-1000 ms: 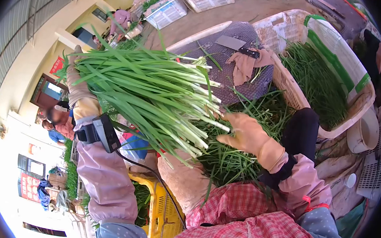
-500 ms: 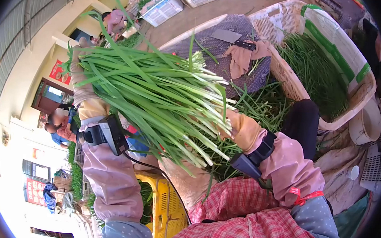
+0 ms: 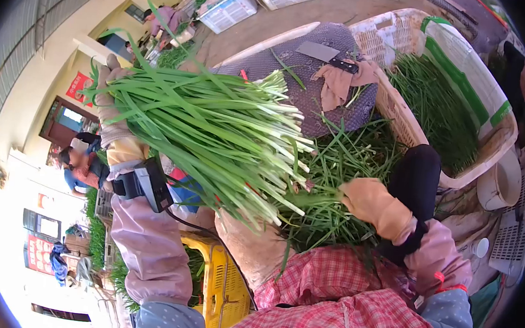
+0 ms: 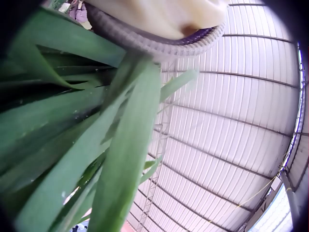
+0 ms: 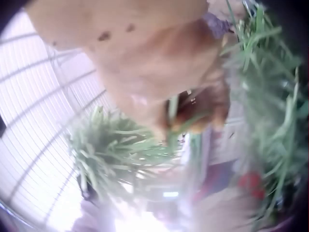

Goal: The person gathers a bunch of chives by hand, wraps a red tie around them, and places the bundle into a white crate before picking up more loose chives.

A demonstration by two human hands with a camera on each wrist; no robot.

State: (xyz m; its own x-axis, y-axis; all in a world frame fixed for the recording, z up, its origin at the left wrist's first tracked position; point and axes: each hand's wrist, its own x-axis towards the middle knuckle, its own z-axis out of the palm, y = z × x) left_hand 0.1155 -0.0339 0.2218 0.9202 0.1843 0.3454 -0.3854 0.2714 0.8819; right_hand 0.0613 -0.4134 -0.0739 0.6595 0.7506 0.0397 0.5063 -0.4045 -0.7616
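A large bunch of long green stalks with white ends (image 3: pixel 217 117) lies across my left hand (image 3: pixel 110 102), which grips its leafy end; the white ends point right. Broad leaves (image 4: pixel 120 145) fill the left wrist view beside the glove (image 4: pixel 159 19). My right hand (image 3: pixel 376 207), gloved, is right of the white ends and apart from them, pinching a few thin green blades (image 3: pixel 324 198), blurred. Its curled fingers (image 5: pixel 203 111) show in the right wrist view with a green piece between them. Below is a pile of loose greens (image 3: pixel 361 159).
Behind the pile, a padded surface (image 3: pixel 271 57) bears a cleaver (image 3: pixel 317 51) and a cloth (image 3: pixel 336 89). A white crate (image 3: pixel 402 116) of greens is at the right, a yellow crate (image 3: pixel 228 291) at lower left. Other people and crates (image 3: pixel 228 13) are farther back.
The right hand reached left to the white ends, then drew back right with thin blades in its fingers. The left hand still holds the bunch, shifted slightly.
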